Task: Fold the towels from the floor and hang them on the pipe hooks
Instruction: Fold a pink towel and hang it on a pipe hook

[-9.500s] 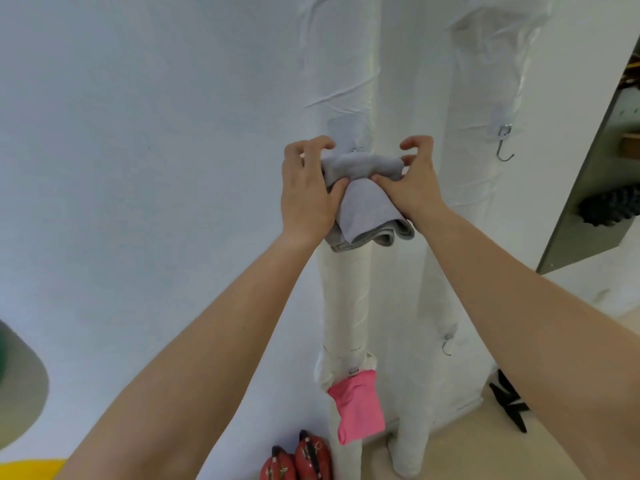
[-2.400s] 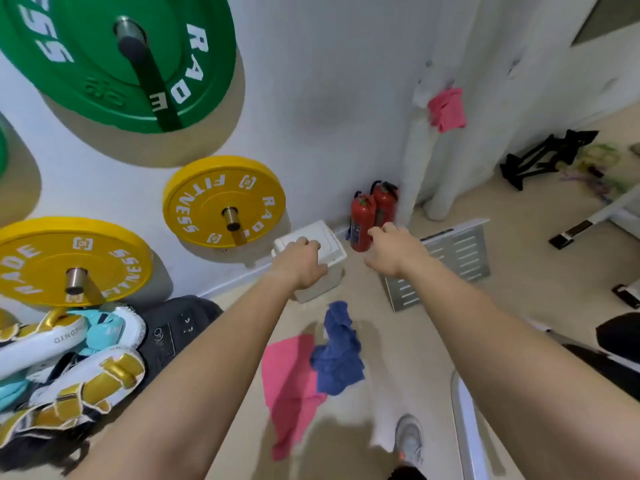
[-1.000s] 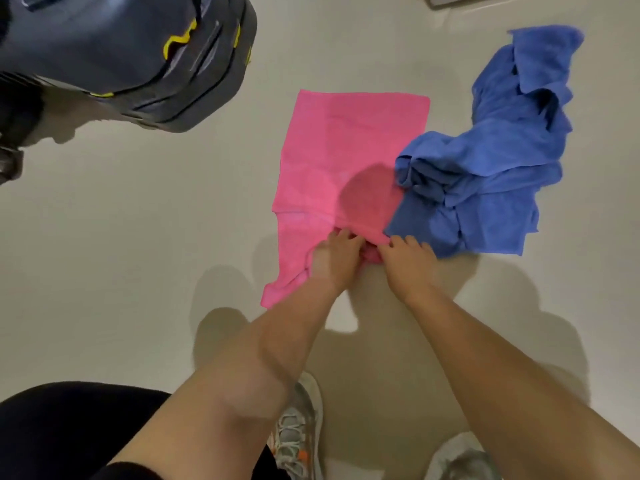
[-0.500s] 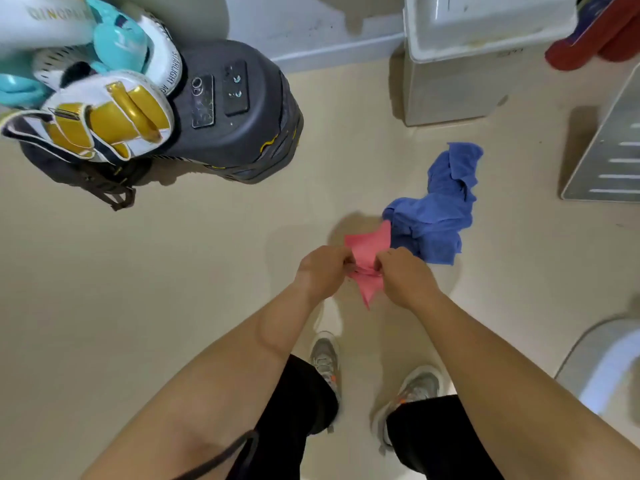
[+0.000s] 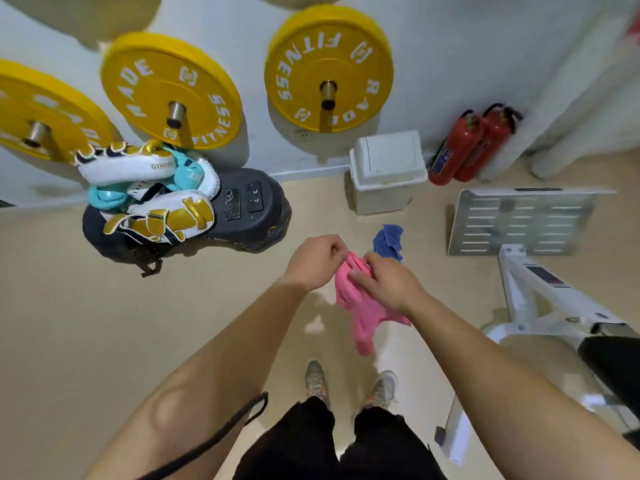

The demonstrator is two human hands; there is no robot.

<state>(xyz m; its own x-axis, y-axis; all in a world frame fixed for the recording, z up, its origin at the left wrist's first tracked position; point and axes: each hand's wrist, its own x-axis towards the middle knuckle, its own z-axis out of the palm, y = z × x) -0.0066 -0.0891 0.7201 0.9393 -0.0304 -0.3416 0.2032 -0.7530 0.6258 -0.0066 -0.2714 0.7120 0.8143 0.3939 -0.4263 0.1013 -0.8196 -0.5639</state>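
Gripped pink towel [image 5: 363, 320] by bunched top, mid-air above floor [image 5: 104, 323], with left grip [image 5: 315, 263] and right grip [image 5: 388, 284] both clenched; hung lengthwise, tail pointing down toward shoes [image 5: 317, 377]. Read "RADE FITNESS" on yellow plate [image 5: 329, 36].

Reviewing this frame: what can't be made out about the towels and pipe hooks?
Head view: pink towel is bunched between left hand and right hand; fold state hidden.
Head view, blue towel: near part hidden behind the right hand.
Head view, pipes: blurred, cut off by the top edge; hooks not discernible.
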